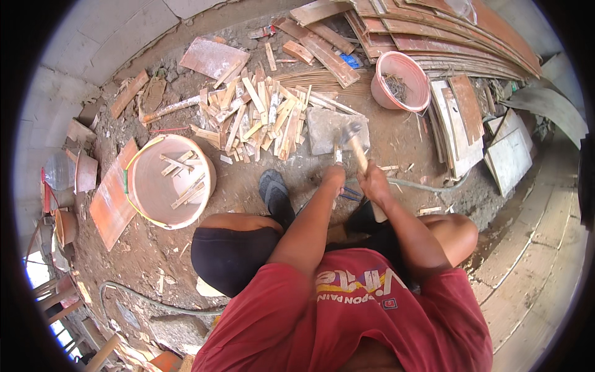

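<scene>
My right hand (374, 182) is closed around the wooden handle of a hammer (357, 152). The hammer's head is somewhat blurred and hangs over a flat grey concrete slab (322, 131) on the ground. Just to the left of it, my left hand (334, 177) grips a short wood strip (338, 155) that stands up from the fist at the slab's near edge. Pliers with blue handles (351, 193) lie close to my hands. Beyond the slab, to the left, is a heap of short wood pieces (254, 111).
A large pale bucket (209, 180) with several wood strips inside stands at left. A pink bucket (377, 87) holding thin, dark bits, perhaps nails, is at far right. Stacked plywood sheets (427, 40) fill the back right. A hose (427, 185) crosses the dirt beside a block wall.
</scene>
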